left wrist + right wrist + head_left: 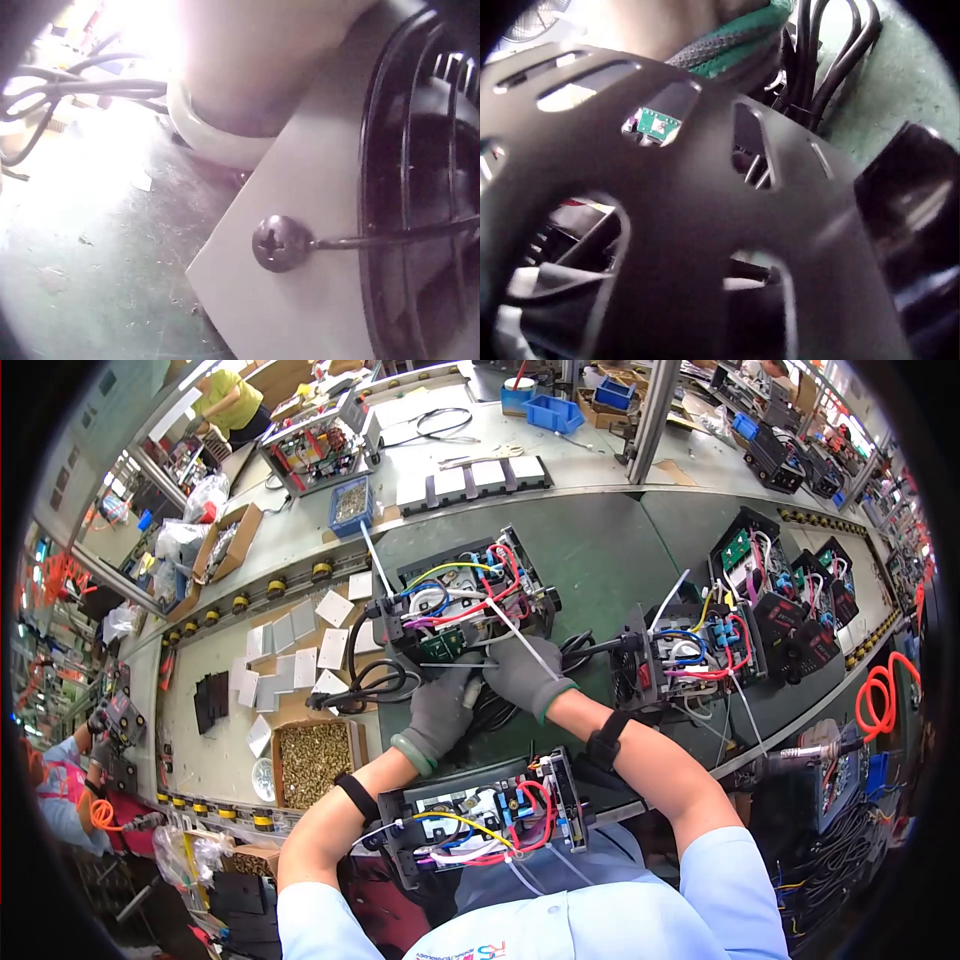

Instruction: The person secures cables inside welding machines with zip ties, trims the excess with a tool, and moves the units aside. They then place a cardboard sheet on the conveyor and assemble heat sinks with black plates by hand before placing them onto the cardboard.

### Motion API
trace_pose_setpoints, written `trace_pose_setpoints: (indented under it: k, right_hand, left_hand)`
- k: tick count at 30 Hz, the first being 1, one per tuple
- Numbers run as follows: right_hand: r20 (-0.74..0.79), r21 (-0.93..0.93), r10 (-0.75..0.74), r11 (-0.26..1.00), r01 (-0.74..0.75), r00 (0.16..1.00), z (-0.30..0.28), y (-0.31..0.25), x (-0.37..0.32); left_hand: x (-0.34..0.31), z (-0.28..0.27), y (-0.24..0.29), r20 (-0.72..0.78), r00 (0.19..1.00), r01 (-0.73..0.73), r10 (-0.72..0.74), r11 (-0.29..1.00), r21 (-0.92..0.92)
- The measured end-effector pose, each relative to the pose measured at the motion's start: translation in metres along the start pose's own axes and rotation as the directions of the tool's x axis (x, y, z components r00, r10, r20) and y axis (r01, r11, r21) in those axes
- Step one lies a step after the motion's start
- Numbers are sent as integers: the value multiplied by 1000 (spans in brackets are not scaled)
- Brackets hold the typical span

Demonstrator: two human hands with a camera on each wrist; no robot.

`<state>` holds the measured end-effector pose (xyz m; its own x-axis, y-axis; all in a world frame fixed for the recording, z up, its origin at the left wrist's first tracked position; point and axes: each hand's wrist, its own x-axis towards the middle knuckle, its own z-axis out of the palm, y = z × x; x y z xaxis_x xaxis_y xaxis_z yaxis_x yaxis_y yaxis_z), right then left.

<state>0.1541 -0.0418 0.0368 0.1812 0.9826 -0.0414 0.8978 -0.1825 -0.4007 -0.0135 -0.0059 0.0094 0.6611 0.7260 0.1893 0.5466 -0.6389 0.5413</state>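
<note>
In the head view, both gloved hands meet at the front edge of a wired black unit (468,585). My left hand (438,712) and right hand (525,672) pinch a thin pale strip (450,665) where their fingertips come close together; the exact grip is partly hidden. Looped black cable (492,712) lies below and between them. A white panel (300,187) with a screw and a round black fan grille (409,187) fills the left wrist view's right side. A slotted black cover (682,202) hides my right fingers in the right wrist view.
Another wired unit (470,825) is close to my body, and a third (695,650) is to the right. White plates (334,608) and a box of small metal parts (318,760) lie left. A coiled red hose (880,705) hangs right.
</note>
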Motion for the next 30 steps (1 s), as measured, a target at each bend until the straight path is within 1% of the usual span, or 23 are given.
trace_pose_setpoints:
  k: [2, 4, 5, 7, 8, 9, 10, 11, 12, 13, 14, 16, 18, 19, 20, 21, 22, 23, 24, 25, 26, 28, 30]
  right_hand:
    - [-11, 30, 36, 999, -35, 999, -7, 1, -3]
    - [-22, 68, 72, 995, -70, 997, -10, 2, -9]
    - [-40, 179, 74, 982, -65, 997, -10, 2, -13]
    - [-47, 429, 50, 903, -25, 998, -7, 4, -25]
    - [-62, 435, 53, 900, -21, 997, -9, 8, -32]
    - [10, 498, 43, 866, -42, 999, -10, 13, -40]
    - [84, 557, 25, 828, -68, 996, -12, 18, -45]
    - [97, 589, -12, 807, -48, 995, -13, 23, -46]
    - [94, 598, -5, 800, -52, 996, -22, 23, -52]
    - [55, 602, -9, 798, -26, 998, -40, 19, -63]
    - [17, 604, -14, 797, 0, 1000, -51, 18, -71]
    - [-49, 628, -1, 777, 32, 999, -59, 26, -81]
    - [-110, 833, -4, 546, 94, 994, -73, 33, -89]
    - [-130, 897, 22, 429, 108, 991, -72, 33, -88]
    - [-130, 901, 31, 421, 105, 991, -69, 34, -87]
    - [-18, 983, 84, 182, 3, 996, -66, 34, -84]
    - [99, 993, 104, -70, -92, 990, -62, 33, -80]
    - [105, 978, 106, -193, -83, 989, -53, 29, -76]
    - [99, 978, 107, -196, -77, 989, -59, 22, -77]
    - [190, 978, 130, -110, -176, 973, -71, 16, -82]
    - [279, 960, 161, -26, -278, 947, -77, 15, -86]
    - [297, 955, 146, -43, -294, 944, -65, 24, -83]
    - [467, 884, -3, -29, -467, 884, -56, 32, -83]
  left_hand:
    - [2, 0, 0, 8, 998, -65, 64, 995, 76]
    - [4, 0, -3, 71, 987, -154, 141, 959, 237]
    - [5, -2, -6, 74, 985, -170, 157, 953, 251]
    - [7, -7, -8, 214, 968, -205, 133, 909, 362]
    - [10, -7, -10, 275, 954, -226, 116, 882, 412]
    - [9, -8, -11, 243, 953, -262, 180, 894, 362]
    - [13, -11, -13, 246, 951, -269, 185, 889, 370]
    - [16, -13, -15, 260, 946, -254, 192, 939, 232]
    - [19, -20, -13, 279, 940, -231, 198, 969, 89]
    - [30, -40, 1, 486, 873, -46, 29, 999, 25]
    - [32, -52, 0, 481, 865, -108, 139, 990, -92]
    - [37, -90, 26, 535, 823, -125, 190, 980, -155]
    - [49, -122, 62, 610, 791, 63, 50, 985, -163]
    - [53, -123, 74, 379, 899, -204, 220, 976, -82]
    - [60, -127, 95, 318, 904, -364, 286, 904, 224]
    - [69, -122, 109, 306, 861, -502, 406, 775, 383]
    - [76, -117, 118, 313, 796, -600, 519, 602, 528]
    - [84, -104, 111, 316, 792, -604, 522, 596, 529]
    - [93, -82, 93, 276, 710, -648, 648, 447, 617]
    - [101, -73, 90, 250, 602, -655, 758, 290, 698]
    - [105, -69, 87, 253, 598, -658, 760, 286, 697]
    - [110, -69, 89, 256, 770, -542, 585, 386, 747]
    - [110, -72, 90, 301, 782, -560, 546, 403, 723]
